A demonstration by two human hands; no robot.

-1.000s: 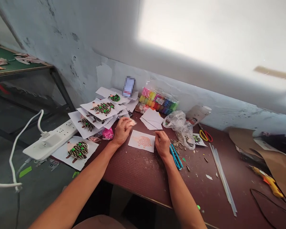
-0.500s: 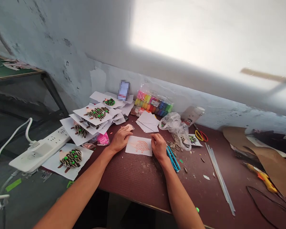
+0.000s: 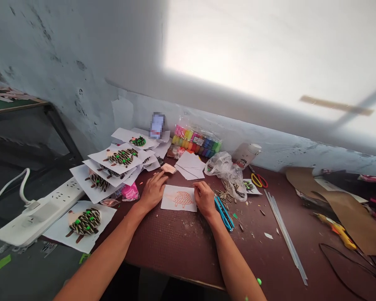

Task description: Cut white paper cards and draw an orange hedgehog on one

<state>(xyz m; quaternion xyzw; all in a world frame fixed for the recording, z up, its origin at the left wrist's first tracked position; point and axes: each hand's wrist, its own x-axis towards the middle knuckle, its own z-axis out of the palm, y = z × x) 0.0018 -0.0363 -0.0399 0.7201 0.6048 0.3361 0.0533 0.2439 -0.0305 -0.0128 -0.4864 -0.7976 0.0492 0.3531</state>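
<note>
A white sheet with an orange hedgehog drawing [image 3: 179, 198] lies on the dark red table. At its left edge rests my left hand [image 3: 153, 190], fingers spread over the table and the paper's corner, holding nothing. Just beyond those fingertips is a pale peach clay packet [image 3: 168, 168]. My right hand [image 3: 204, 197] is at the sheet's upper right corner, thumb and forefinger brought together; whether something is between them is too small to tell. Blue-handled tools [image 3: 224, 212] and striped seeds [image 3: 226, 196] lie right of that hand.
Stacked hedgehog cards [image 3: 122, 156] and a power strip [image 3: 39, 209] stand left. Behind are blank cards [image 3: 190, 164], coloured clay [image 3: 196, 140] and a plastic bag [image 3: 221, 165]. Scissors [image 3: 258, 179], glue sticks [image 3: 285, 236] and a yellow glue gun [image 3: 338, 230] lie right.
The view has shifted, so most things sit lower and further left. My left hand has drawn back from the peach packet, its fingers now flatter on the table.
</note>
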